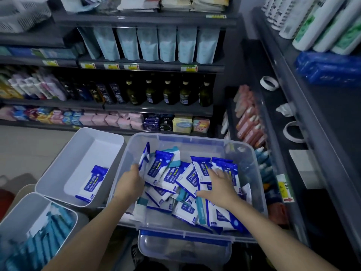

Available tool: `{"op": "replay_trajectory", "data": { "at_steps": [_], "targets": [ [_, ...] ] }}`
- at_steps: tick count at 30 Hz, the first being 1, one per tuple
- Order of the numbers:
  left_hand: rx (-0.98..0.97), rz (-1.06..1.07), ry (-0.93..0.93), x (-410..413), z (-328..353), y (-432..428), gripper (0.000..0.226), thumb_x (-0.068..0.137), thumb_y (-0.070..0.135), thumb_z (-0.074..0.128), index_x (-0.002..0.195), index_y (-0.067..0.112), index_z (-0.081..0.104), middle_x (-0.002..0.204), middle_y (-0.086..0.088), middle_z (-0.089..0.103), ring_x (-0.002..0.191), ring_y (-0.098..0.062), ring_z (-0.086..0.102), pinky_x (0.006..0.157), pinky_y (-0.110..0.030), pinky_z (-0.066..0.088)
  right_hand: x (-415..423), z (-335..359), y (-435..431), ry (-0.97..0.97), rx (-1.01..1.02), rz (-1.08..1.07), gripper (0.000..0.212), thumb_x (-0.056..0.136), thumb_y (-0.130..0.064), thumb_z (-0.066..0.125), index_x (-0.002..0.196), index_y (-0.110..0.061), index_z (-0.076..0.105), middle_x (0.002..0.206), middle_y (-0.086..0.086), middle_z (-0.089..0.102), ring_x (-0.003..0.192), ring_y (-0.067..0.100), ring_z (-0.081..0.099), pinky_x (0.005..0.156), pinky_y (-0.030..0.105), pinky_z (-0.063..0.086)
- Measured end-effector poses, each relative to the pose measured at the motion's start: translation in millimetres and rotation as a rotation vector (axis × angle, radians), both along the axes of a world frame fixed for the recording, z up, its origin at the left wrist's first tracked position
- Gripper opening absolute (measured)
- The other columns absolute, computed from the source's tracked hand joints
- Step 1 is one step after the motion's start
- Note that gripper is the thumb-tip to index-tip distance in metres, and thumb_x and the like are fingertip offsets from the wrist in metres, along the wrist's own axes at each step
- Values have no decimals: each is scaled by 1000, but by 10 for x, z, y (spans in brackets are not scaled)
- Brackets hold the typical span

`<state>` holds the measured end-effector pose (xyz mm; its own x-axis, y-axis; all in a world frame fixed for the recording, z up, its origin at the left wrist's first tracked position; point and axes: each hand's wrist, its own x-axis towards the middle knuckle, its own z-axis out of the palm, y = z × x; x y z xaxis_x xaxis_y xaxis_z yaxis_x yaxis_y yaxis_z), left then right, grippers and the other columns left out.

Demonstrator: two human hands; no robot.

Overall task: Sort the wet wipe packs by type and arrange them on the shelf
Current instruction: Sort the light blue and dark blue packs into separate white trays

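Both our forearms bare, reaching forward and down, pretty much parallel. Our left hand [130,182] knuckles up, fingers curled round edge of blue-white pack [145,156]. Our right hand [219,185] palm down, fingers spread straight, thumb sticking out toward left.
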<state>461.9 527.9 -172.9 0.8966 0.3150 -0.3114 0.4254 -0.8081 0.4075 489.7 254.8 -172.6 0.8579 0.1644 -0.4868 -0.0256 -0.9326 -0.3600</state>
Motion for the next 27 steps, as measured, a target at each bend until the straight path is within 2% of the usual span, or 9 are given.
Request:
{"op": "replay_trajectory", "data": {
  "at_steps": [2, 6, 8, 12, 15, 19, 24, 26, 27],
  "targets": [
    [-27, -9, -75, -32, 72, 4, 29, 94, 8, 42, 123, 6, 44, 94, -17, 64, 71, -25, 52, 61, -34, 41, 11, -24, 117, 13, -60, 72, 106, 71, -62, 69, 151, -27, 10, 160, 8, 4, 146, 34, 0, 118, 48, 16],
    [-134, 23, -199, -31, 231, -9, 34, 92, 5, 45, 125, 8, 47, 75, -8, 59, 57, -25, 51, 50, -33, 37, 21, -96, 228, 34, -158, 108, 109, 71, -57, 73, 151, -31, 3, 160, 10, 0, 145, 38, 1, 116, 55, 14],
    [-194, 28, -210, -26, 284, 10, 34, 92, 5, 47, 126, 11, 48, 78, -3, 59, 54, -20, 51, 46, -31, 37, 49, -98, 247, 45, -208, 124, 106, 75, -56, 70, 151, -30, 2, 160, 12, 2, 144, 40, 5, 114, 56, 17],
    [-260, 32, -199, -49, 280, 95, 31, 92, 6, 51, 122, 13, 51, 82, 9, 56, 54, -11, 53, 39, -17, 38, 155, -67, 233, -26, -179, 191, 70, 89, -37, 54, 147, -23, 19, 143, 16, 39, 126, 37, 43, 100, 48, 43],
    [-279, 33, -161, -28, 233, 107, 31, 92, 8, 53, 123, 13, 50, 97, 7, 56, 64, -5, 56, 44, -12, 39, 210, -43, 254, -73, -99, 118, 57, 90, -32, 49, 143, -21, 29, 131, 11, 51, 112, 32, 54, 91, 43, 49],
    [-314, 76, -120, 88, 165, 50, 33, 91, 7, 54, 123, 10, 46, 106, -3, 63, 75, -14, 54, 53, -17, 38, 153, -130, 425, -55, -230, 106, 67, 89, -45, 50, 145, -22, 21, 140, 16, 42, 120, 37, 46, 98, 46, 42],
    [-346, 98, 8, 242, 124, -49, 38, 91, 17, 59, 124, 8, 42, 115, -12, 62, 82, -17, 54, 50, -17, 38, 127, -201, 533, -61, -372, 92, 87, 84, -67, 48, 149, -20, 13, 152, 23, 25, 138, 46, 21, 110, 54, 26],
    [-358, 97, 51, 300, 132, -90, 41, 91, 22, 61, 125, 9, 42, 118, -10, 60, 87, -16, 54, 50, -15, 38, 165, -206, 522, -51, -374, 73, 87, 84, -67, 49, 148, -18, 17, 151, 24, 27, 138, 45, 22, 109, 52, 27],
    [-357, 89, 67, 321, 140, -98, 41, 92, 22, 60, 126, 10, 42, 119, -9, 60, 89, -16, 54, 50, -16, 38, 191, -210, 515, -52, -373, 67, 81, 86, -62, 51, 145, -16, 22, 147, 24, 33, 135, 44, 30, 106, 50, 33]
  ]
}}
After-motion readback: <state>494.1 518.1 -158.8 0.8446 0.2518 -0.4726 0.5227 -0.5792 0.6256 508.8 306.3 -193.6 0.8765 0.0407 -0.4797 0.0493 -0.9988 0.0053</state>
